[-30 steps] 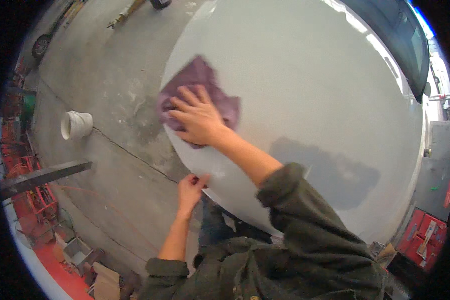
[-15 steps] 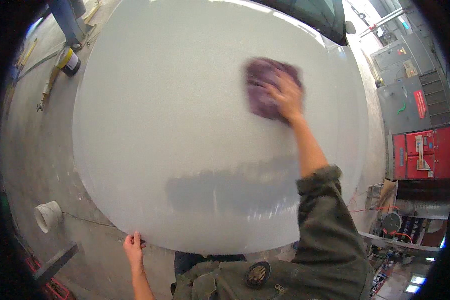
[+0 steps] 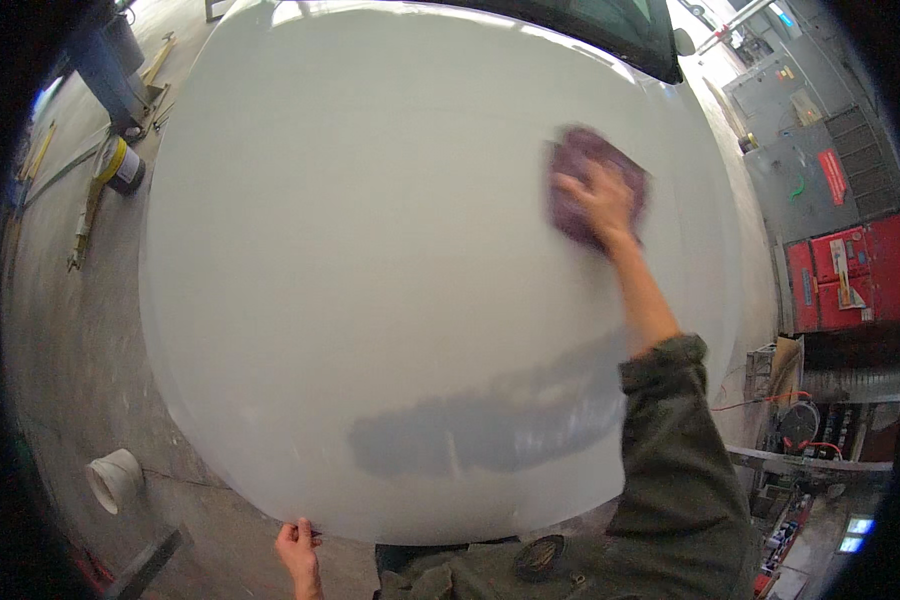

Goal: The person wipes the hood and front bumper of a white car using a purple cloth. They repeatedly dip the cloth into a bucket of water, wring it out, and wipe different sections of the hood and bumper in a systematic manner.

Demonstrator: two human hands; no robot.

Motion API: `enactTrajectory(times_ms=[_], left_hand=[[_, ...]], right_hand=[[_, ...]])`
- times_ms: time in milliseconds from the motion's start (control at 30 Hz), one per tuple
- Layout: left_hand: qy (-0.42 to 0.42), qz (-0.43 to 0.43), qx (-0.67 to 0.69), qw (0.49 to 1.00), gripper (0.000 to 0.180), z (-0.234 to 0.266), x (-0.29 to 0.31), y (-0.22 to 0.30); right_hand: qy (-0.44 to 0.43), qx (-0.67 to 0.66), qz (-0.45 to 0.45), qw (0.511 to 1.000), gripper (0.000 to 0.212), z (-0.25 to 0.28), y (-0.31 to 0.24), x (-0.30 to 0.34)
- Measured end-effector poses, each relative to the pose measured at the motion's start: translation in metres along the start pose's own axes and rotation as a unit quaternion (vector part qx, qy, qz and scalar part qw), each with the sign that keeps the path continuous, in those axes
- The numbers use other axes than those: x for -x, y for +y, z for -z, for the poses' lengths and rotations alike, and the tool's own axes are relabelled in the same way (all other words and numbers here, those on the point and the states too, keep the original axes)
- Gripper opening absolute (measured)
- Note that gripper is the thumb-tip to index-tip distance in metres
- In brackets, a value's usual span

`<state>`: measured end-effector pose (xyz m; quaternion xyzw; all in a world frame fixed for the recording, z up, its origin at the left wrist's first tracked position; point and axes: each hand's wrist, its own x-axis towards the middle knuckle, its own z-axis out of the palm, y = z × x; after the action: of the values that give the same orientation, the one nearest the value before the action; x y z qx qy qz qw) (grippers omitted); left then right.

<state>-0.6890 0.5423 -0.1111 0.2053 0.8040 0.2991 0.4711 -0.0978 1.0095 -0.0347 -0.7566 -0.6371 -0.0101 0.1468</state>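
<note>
A wide, pale car hood (image 3: pixel 370 240) spreads out before me, shiny, with a dark reflection across its near part. My right hand (image 3: pixel 607 200) presses a purple cloth (image 3: pixel 573 222) against the far right of the hood, fingers over its top; both are blurred by motion. Down at the hood's near left edge is my left hand (image 3: pixel 298 550), its fingers closed. A small dark bit shows by its fingertips, and I cannot make out what it is.
The windshield (image 3: pixel 620 30) rises beyond the hood. On the floor at left lie a yellow-and-black container (image 3: pixel 120 165) and a white bucket (image 3: pixel 115 480), near a blue post (image 3: pixel 105 75). Red drawers (image 3: pixel 850 275) and grey cabinets (image 3: pixel 785 160) line the right side.
My right hand and the purple cloth have slid to the right over the hood. The left hand stays by the near edge, and the whole view has shifted slightly.
</note>
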Motion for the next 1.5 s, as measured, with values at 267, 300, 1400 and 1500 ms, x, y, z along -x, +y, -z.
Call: enactTrajectory(times_ms=[267, 300, 1400, 1500], left_hand=[[-0.065, -0.022, -0.113, 0.991, 0.032, 0.015, -0.008, -0.022], [-0.06, -0.011, -0.086, 0.994, 0.03, 0.015, -0.009, -0.023], [-0.142, 0.058, -0.028, 0.988, 0.043, 0.011, -0.007, 0.031], [-0.143, 0.051, -0.052, 0.987, 0.05, 0.007, -0.005, 0.04]], right_hand=[[-0.137, -0.136, 0.383, 0.904, 0.076, -0.082, -0.457, 0.06], [-0.172, -0.144, 0.417, 0.881, 0.078, -0.085, -0.49, 0.076], [0.171, -0.059, -0.373, 0.91, 0.063, 0.012, 0.429, 0.474], [0.224, -0.098, -0.345, 0.906, 0.07, 0.014, 0.318, 0.504]])
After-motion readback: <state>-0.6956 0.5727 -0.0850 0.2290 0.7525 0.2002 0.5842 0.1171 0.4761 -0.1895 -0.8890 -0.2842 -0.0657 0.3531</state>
